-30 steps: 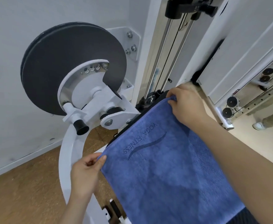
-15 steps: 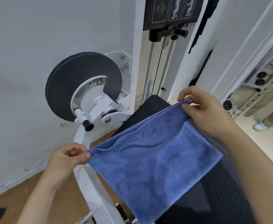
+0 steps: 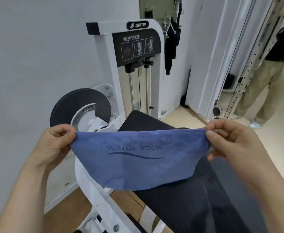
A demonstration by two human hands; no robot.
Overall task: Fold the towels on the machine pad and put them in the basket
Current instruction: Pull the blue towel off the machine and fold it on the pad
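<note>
Towel (image 3: 137, 163) now hangs lifted off the pad (image 3: 196, 207) at mid-frame, my left hand (image 3: 53, 145) and right hand (image 3: 230, 140) pinching its top corners, ready for folding.

Place: a gym or fitness studio.
Main landmark: white steel weight machine (image 3: 107, 52) with a black placard (image 3: 136, 46) reading "BICEP/TRICEP" and three exercise diagrams.
On its left side: round dark grey cam disc (image 3: 80, 105) on a white hub.
In front of it: black ribbed upholstered pad (image 3: 196, 204).
Right of it: black strap handles (image 3: 171, 42) hanging from metal clips; farther right, a white perforated upright with cable and pulley (image 3: 217, 111).
Branding: blue microfibre towel (image 3: 134, 165) printed "YOGA FITNESS".
Floor: wood-look boards (image 3: 67, 209).
</note>
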